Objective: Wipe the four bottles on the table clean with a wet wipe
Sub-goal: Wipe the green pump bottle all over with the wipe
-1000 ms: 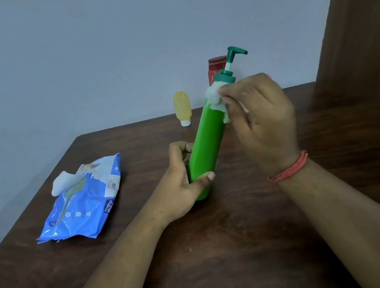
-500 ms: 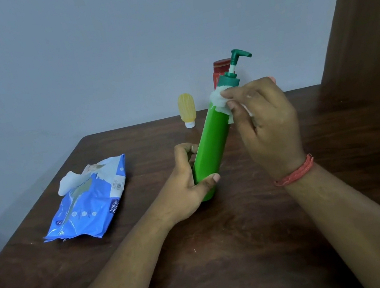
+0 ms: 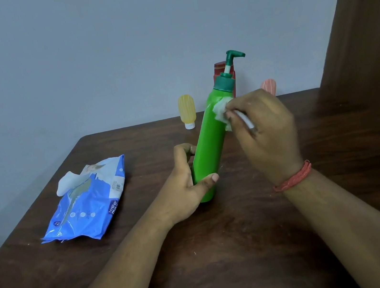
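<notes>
Currently, right hand [image 3: 266, 131]: fingers curled, pinching white wet wipe [image 3: 221, 111] against upper right side of green pump bottle [image 3: 211, 140], just below its dark green cap.
Left hand [image 3: 187, 184]: wrapped round bottle's lower end, thumb across front.
Green bottle: tilted, top leaning far-right, base at or just above table [image 3: 227, 250], mid-scene.
Far edge: yellow bottle [image 3: 187, 110] upright; red bottle [image 3: 220, 69] behind pump; pink bottle [image 3: 269, 85] half hidden by right hand.
Left: blue wipes pack [image 3: 88, 203], wipe poking out.
</notes>
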